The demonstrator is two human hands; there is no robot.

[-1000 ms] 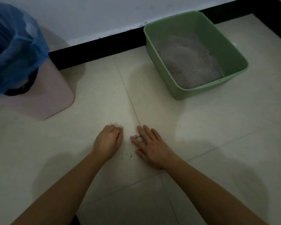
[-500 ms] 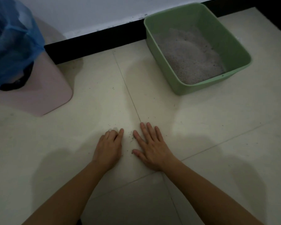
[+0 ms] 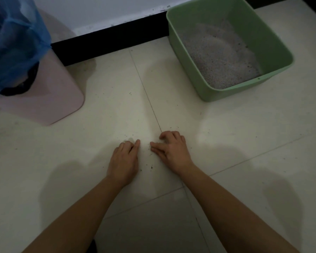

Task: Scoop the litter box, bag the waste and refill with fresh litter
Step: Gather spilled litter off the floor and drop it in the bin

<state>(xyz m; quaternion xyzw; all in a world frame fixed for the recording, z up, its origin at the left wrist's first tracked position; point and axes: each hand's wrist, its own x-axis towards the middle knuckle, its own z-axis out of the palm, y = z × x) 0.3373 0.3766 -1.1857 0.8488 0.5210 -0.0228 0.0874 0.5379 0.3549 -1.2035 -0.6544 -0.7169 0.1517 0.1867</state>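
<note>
The floor (image 3: 102, 110) was pale tile, dimly lit, with a dark skirting under a white wall. A green box (image 3: 274, 42) stood at the far right holding grey litter (image 3: 217, 57); no scoop was in view. At far left stood a pink bin (image 3: 49, 99) lined with a blue bag (image 3: 16, 42), well apart from the box.

Both hands lay low on the tile between the two. The left hand (image 3: 123, 159) was loosely curled, knuckles up, with something small and pale at its fingertips; what it was could not be told. The right hand (image 3: 173, 150) had drawn its fingers in since half a second before, when they lay flat and spread. Stray grains (image 3: 150, 167) lay between and just beside the hands.

Judgement: the person was gathering spilled litter by hand, a tidying step. The curling suggested a pinch or sweep under way. Whether either hand enclosed grains was not visible.
</note>
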